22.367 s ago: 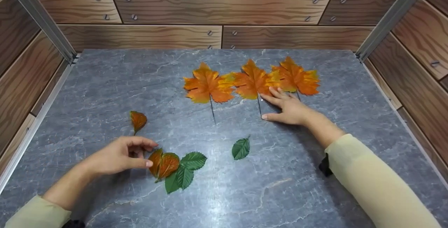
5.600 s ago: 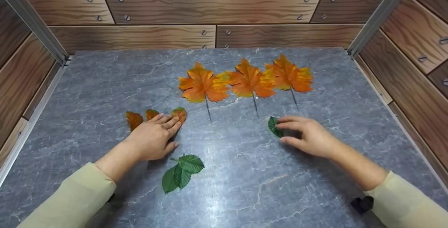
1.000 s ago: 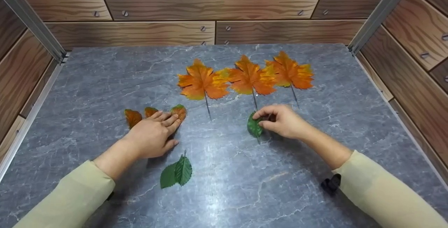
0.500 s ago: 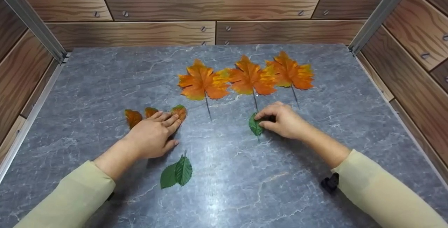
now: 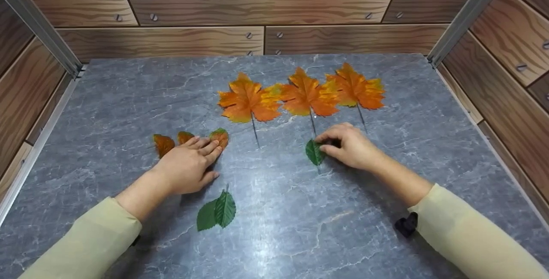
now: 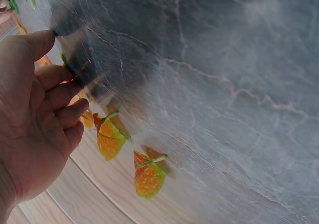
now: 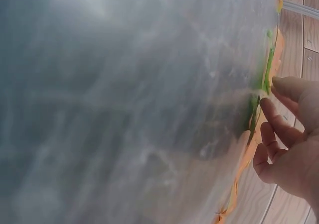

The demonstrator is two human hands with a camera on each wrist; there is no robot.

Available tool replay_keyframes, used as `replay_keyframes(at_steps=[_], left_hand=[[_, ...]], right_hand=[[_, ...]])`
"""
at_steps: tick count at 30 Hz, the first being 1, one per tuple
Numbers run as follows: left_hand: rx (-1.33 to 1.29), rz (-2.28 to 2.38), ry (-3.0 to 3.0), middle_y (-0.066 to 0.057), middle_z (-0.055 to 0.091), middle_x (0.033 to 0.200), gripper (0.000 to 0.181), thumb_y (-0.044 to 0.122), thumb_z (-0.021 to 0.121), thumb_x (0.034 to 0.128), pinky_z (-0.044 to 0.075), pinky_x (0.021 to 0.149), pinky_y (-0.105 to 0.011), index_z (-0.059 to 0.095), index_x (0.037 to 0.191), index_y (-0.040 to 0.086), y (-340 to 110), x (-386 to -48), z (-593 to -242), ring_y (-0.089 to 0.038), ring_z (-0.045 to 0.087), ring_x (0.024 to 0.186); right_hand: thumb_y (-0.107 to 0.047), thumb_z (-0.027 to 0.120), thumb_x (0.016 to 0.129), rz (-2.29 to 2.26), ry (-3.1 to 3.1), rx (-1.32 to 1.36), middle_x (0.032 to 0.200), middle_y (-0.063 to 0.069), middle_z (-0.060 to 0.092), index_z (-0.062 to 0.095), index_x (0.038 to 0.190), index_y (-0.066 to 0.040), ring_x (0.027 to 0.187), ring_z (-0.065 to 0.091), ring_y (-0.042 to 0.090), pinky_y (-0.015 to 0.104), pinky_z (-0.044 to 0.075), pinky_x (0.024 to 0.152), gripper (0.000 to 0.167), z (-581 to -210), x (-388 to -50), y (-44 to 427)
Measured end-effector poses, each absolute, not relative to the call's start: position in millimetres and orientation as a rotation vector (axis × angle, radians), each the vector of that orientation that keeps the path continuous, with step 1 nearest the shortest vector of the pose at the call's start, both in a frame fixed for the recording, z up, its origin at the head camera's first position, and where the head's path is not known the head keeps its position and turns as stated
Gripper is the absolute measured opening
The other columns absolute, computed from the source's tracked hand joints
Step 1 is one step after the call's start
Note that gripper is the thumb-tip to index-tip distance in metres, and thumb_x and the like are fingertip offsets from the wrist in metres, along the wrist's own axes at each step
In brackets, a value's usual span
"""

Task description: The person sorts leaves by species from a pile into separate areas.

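My left hand rests palm down with fairly straight fingers over small orange-brown leaves. Its fingertips touch the rightmost leaf; the left leaf and middle leaf are partly hidden by the hand. My right hand pinches the edge of a green leaf between thumb and forefinger, low over the table. In the right wrist view, green shows on both sides of the fingertips; whether another leaf lies under the hand is hard to tell. Two overlapping green leaves lie nearer the front.
Three orange maple leaves with thin dark stems lie in a row toward the back of the grey marbled table. Wood-patterned panels stand behind it and at both sides, with metal posts at the corners.
Compared with several seconds ago, the front green pile has gone from three leaves to two, and my right hand has another green leaf. Within the last second that leaf turned slightly and shifted right.
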State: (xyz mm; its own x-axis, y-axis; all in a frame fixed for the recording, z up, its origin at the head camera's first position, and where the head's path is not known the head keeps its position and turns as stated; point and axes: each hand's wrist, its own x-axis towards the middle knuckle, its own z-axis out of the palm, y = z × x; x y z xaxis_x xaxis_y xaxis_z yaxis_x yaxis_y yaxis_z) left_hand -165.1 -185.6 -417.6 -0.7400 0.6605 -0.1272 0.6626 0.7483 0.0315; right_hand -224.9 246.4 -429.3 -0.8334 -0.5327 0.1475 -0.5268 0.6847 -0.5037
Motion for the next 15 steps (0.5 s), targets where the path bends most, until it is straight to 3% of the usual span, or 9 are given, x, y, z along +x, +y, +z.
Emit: replay_keyframes(at_steps=[15], left_hand=[[1.067,0.023,2.824,-0.025,0.045,0.160,0.064,0.036,0.060,0.1085,0.030,0.125,-0.057,0.047,0.156,-0.005,-185,-164,-418,-0.045,0.041,0.149]], right_hand=[[-0.019,0.070,0.104,-0.600,2.876,-1.153,0.145,0.016,0.064,0.067,0.143,-0.006,0.134,0.059,0.040,0.064,0.046,0.110,0.041,-419,-199,286]])
